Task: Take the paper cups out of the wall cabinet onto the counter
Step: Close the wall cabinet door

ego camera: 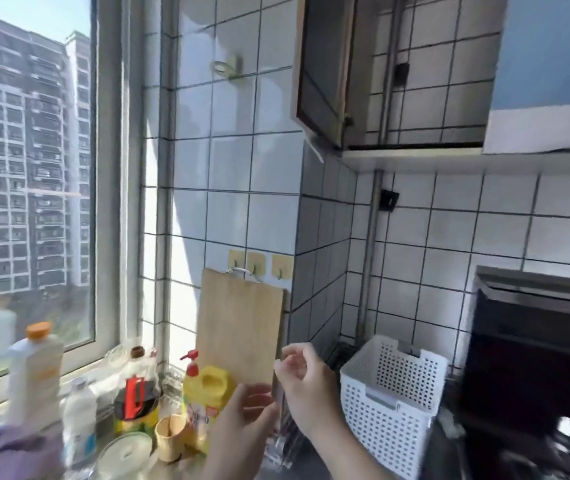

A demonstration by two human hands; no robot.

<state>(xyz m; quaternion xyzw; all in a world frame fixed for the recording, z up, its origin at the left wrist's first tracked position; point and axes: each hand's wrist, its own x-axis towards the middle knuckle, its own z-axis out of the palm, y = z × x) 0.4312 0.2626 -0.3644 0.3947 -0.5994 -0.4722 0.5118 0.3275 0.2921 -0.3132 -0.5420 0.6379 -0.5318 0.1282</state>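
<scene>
The wall cabinet [425,98] hangs at the upper right with its dark door [318,71] swung open to the left. I see only tiled wall and a pipe inside, no cups. A brown paper cup [171,436] stands on the counter by the yellow bottle. A blurred, clear plastic sleeve [285,431] stands upright on the counter between my hands; I cannot make out what it holds. My right hand [307,389] pinches the sleeve's top with thumb and forefinger. My left hand [245,420] is beside the sleeve with fingers spread, holding nothing.
A white perforated basket [394,403] sits to the right, next to a dark appliance [536,358]. A wooden cutting board [242,323] leans on the tiles. Bottles, a yellow pump bottle [207,393], a can and a lid crowd the counter's left side under the window.
</scene>
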